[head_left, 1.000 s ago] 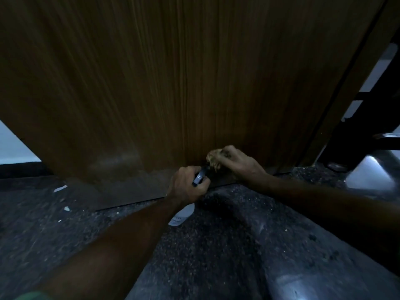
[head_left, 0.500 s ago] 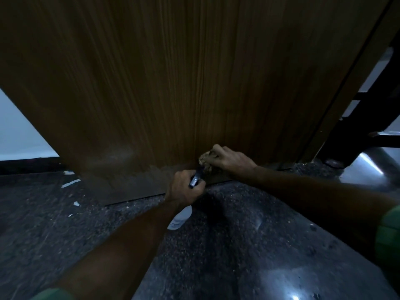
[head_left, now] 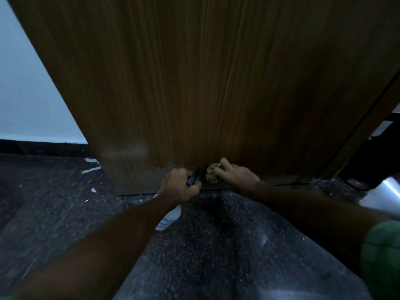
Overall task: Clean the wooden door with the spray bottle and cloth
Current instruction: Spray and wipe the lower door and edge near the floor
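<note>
A tall brown wooden door (head_left: 205, 83) fills the upper view. Its lowest strip looks dull and scuffed. My left hand (head_left: 177, 187) grips the black head of a spray bottle (head_left: 170, 218), whose white body hangs below my wrist just above the floor. My right hand (head_left: 236, 176) presses a crumpled yellowish cloth (head_left: 212, 175) against the door's bottom edge, right beside the bottle's nozzle. Most of the cloth is hidden under my fingers.
Dark speckled stone floor (head_left: 216, 245) runs under both arms. White scraps (head_left: 92, 167) lie on the floor left of the door. A pale wall (head_left: 28, 100) with a dark skirting stands at the left. Dark furniture and a shiny metal surface (head_left: 387, 189) sit at the right.
The view has shifted rightward and slightly up, so the door and hands sit further left in frame. My right hand with the cloth stays low on the door; my left keeps the bottle.
</note>
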